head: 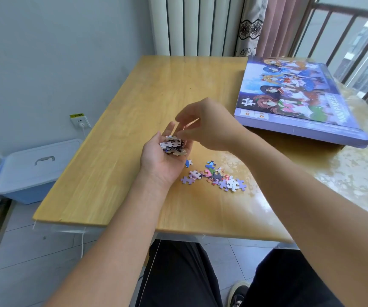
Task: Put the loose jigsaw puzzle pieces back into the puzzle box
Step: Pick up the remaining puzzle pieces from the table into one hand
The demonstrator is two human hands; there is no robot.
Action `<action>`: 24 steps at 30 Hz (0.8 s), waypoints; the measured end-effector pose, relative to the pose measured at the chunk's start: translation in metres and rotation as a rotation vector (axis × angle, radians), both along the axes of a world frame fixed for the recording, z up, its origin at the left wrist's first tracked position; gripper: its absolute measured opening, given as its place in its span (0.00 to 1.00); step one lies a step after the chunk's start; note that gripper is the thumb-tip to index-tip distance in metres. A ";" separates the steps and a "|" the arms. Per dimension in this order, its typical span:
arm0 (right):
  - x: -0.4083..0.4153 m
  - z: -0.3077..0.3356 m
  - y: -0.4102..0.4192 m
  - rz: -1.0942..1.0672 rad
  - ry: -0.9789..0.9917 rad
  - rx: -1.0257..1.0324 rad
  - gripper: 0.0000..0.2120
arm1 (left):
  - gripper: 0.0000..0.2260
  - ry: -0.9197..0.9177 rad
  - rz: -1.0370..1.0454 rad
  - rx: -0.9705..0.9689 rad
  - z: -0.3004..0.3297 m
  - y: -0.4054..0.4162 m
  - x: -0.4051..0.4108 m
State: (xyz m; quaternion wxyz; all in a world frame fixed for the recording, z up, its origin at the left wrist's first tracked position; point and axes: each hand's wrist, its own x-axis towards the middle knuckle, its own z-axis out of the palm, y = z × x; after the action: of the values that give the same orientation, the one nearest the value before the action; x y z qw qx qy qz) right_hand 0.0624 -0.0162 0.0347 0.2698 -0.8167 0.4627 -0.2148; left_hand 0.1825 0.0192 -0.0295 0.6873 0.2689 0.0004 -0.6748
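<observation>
Head view – left hand point(164, 156) cupping puzzle pieces point(172, 145), right-hand fingers point(184, 124) curled above them, puzzle box point(293, 100) reading "PIECES".

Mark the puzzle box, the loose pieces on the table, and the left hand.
puzzle box point(289, 94): head view, printed lid.
loose pieces point(217, 177): head view, middle of the pile.
left hand point(163, 158): head view, palm below the pieces it cups.

table point(134, 129) — glossy wood | puzzle box point(293, 100) — printed card | storage bin point(30, 173) — matt plastic
</observation>
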 end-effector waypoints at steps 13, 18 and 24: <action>-0.092 -0.024 0.035 0.138 0.355 0.096 0.24 | 0.18 0.133 0.036 -0.012 0.003 -0.004 -0.002; -0.095 -0.032 0.036 0.123 0.275 0.124 0.12 | 0.19 0.106 0.033 -0.016 0.002 -0.001 -0.001; -0.094 -0.030 0.032 0.151 0.275 0.108 0.09 | 0.18 0.075 0.019 -0.013 0.003 -0.001 -0.002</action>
State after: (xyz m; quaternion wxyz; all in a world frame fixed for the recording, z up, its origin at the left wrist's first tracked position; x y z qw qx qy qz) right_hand -0.0320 0.0160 0.0049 0.2631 -0.8551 0.4434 -0.0549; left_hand 0.1801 0.0182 -0.0268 0.6951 0.2386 0.0244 -0.6777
